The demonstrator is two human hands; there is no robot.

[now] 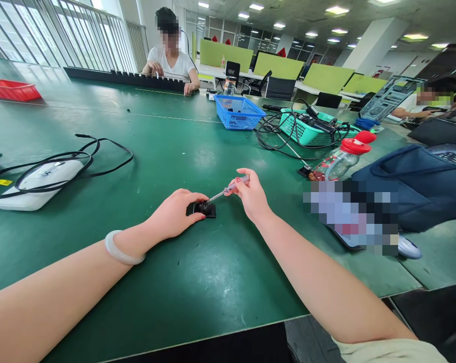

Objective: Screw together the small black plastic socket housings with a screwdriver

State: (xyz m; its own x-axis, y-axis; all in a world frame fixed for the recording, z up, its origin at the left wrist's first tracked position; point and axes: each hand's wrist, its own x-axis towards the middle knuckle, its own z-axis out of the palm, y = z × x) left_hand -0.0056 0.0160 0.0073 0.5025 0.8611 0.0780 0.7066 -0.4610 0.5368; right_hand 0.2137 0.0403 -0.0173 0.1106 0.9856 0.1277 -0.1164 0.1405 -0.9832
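On green table [212,287] | right hand [252,199] pinches screwdriver [226,190] | axis slanted, pointing down leftward | left hand [177,212] pinches black piece [209,210]

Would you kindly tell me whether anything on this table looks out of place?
Only the black cables look untidy: they loop over the rim of the green basket and lie tangled on the table. I see no spill.
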